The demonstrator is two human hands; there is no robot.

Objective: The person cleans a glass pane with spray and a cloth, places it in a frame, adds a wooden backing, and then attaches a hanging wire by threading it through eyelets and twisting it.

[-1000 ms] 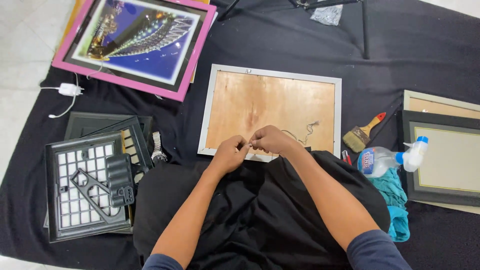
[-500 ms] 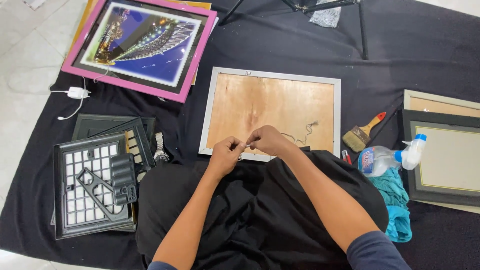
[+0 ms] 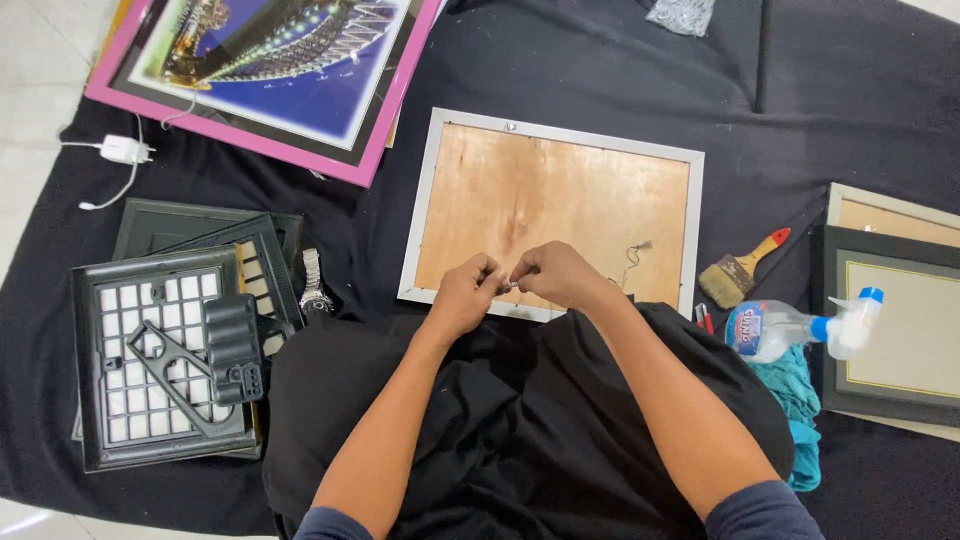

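A silver picture frame (image 3: 690, 215) lies face down, its brown wooden backing (image 3: 560, 200) showing. My left hand (image 3: 462, 297) and my right hand (image 3: 558, 275) meet over its near edge. Both pinch a small metal piece (image 3: 512, 285) between their fingertips. A thin wire (image 3: 630, 262) trails across the backing to the right of my right hand. My lap, covered in black cloth (image 3: 520, 430), sits just below the frame.
A pink-framed picture (image 3: 270, 60) lies at the upper left. Stacked black frames (image 3: 165, 350) and a wristwatch (image 3: 314, 285) are on the left. A paintbrush (image 3: 742, 268), spray bottle (image 3: 795, 328), teal rag (image 3: 795, 400) and more frames (image 3: 890, 320) lie right. A white charger (image 3: 122, 152) rests far left.
My hands stay together at the frame's near edge with only slight finger movement. The camera view has shifted a little.
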